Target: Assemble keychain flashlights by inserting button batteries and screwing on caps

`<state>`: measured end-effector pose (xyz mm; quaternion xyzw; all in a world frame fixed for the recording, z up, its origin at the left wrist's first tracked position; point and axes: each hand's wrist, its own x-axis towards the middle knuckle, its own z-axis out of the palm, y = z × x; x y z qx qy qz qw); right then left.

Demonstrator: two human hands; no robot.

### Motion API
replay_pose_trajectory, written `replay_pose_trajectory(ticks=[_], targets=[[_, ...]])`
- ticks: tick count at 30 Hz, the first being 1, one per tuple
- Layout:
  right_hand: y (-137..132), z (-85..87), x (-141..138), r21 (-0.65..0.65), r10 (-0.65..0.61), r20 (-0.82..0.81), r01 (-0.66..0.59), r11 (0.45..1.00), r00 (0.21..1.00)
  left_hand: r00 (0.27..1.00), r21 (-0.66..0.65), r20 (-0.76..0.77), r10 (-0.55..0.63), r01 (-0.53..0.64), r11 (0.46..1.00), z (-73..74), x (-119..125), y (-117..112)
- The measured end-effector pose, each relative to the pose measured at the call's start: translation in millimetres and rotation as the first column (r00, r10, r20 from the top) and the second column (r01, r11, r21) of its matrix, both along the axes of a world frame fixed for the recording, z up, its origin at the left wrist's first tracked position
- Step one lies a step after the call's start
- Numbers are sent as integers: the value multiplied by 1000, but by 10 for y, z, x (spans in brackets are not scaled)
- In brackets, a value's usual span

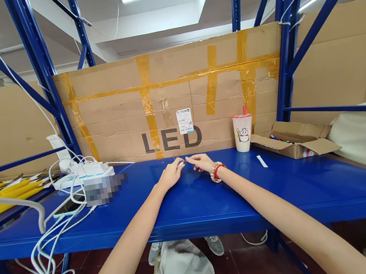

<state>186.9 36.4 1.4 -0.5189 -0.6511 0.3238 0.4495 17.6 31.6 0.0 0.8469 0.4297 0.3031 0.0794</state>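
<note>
Over the blue metal shelf (193, 196), both of my hands are close together near the middle. My left hand (171, 173) is closed around a small shiny metal object (181, 163), mostly hidden by the fingers; its exact kind cannot be made out. Just to its right is my right hand (202, 162), one fingertip stretched toward the metal object and the other fingers loosely bent. Nothing shows in the right hand, and whether it touches the object is unclear. A beaded bracelet and a red band (216, 172) circle the right wrist.
A white cup (244, 133) with a red straw stands behind and right of my hands, near a paper strip (262, 161) and an open cardboard box (289, 139). Tangled white cables (72, 194) and a power strip lie left. A large cardboard panel (116, 120) closes the back.
</note>
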Motion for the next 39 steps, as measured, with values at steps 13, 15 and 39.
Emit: replay_pose_trajectory(ticks=[13, 15, 39], targets=[[-48, -53, 32, 347, -336, 478, 177, 921, 812, 926, -42, 61, 372, -370, 928, -29, -76, 123], [-75, -43, 9, 334, -304, 499, 144, 932, 811, 929, -68, -5, 370, -370, 927, -46, -83, 119], [-80, -58, -50, 308, -84, 682, -181, 934, 727, 964, -111, 263, 40, -11, 994, -150, -49, 238]])
